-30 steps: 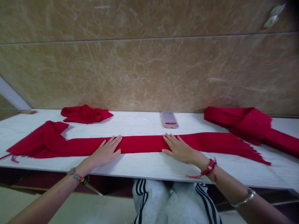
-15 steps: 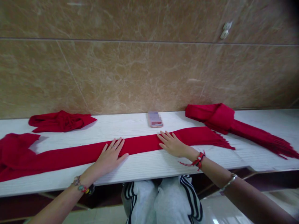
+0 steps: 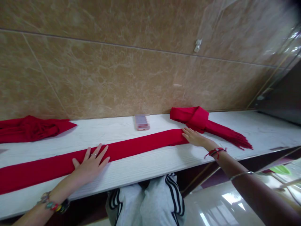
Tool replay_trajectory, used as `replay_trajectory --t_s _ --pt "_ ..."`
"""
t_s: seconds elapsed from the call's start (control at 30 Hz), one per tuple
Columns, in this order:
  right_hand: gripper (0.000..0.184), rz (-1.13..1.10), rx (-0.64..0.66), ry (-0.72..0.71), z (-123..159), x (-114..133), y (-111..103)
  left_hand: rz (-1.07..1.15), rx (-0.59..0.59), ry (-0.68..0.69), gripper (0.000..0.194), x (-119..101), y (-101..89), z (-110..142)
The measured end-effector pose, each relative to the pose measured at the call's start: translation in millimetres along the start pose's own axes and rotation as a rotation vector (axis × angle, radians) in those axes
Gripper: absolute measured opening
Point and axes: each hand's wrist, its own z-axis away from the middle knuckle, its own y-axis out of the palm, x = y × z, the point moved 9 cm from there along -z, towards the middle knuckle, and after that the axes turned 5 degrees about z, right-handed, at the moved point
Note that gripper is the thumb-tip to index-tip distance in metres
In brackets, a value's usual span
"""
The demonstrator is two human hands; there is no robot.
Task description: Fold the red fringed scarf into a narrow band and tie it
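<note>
A long red scarf lies flat along a white wooden table. My left hand rests flat on it near the middle, fingers spread, a ring on one finger. At the scarf's right end my right hand lies flat with fingers stretched out, covering the fringe. Both wrists wear bracelets.
A second red scarf, knotted with a fringed tail, lies at the back right just beyond my right hand. A crumpled red scarf sits at the back left. A pink phone lies by the marble wall. My knees in grey striped trousers are under the table.
My right hand has slid rightward along the scarf to its end; my left hand has stayed pressed on the middle. The view has turned to the right.
</note>
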Motion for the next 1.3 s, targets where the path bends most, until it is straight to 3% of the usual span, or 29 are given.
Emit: replay_trajectory --t_s 0.1,0.17,0.27,0.33,0.4,0.47,0.67,0.83,1.17,1.3 --pt "0.037 -0.067 -0.119 0.097 -2.7 1.6 -31.7 -0.043 0.053 -0.072 0.050 -7.8 -4.2 -13.9" --pt "0.037 -0.185 -0.265 0.066 -7.5 28.7 -70.9 -0.062 0.120 0.003 0.051 -34.7 -10.4 -29.7" --pt "0.031 -0.352 -0.354 -0.210 -13.0 102.6 -122.3 -0.034 0.221 0.194 0.049 -87.5 -19.7 -57.6" --pt "0.022 -0.354 -0.380 -0.355 -12.4 146.4 -143.7 0.019 0.265 0.300 0.044 -116.5 -23.7 -74.9" --pt "0.015 -0.307 -0.417 -0.450 -11.2 175.9 -153.8 0.035 0.281 0.344 0.040 -132.9 -25.2 -89.6" --pt "0.011 -0.254 -0.450 -0.504 -12.3 190.6 -154.9 0.051 0.301 0.338 0.037 -138.4 -23.0 -100.6" --pt "0.015 -0.143 -0.553 -0.649 -17.8 196.6 -145.8 0.155 0.402 0.300 0.023 -136.3 -9.8 -116.1" --pt "0.014 -0.101 -0.644 -0.722 -14.2 196.8 -144.4 0.235 0.424 0.319 0.021 -138.2 -10.2 -122.3" --pt "0.019 -0.142 -0.738 -0.541 -14.3 188.7 -159.8 0.290 0.546 0.292 0.010 -136.3 -9.5 -123.6" --pt "0.012 -0.153 -0.752 -0.475 -14.6 185.9 -165.5 0.296 0.555 0.285 0.012 -134.3 -17.0 -122.8"
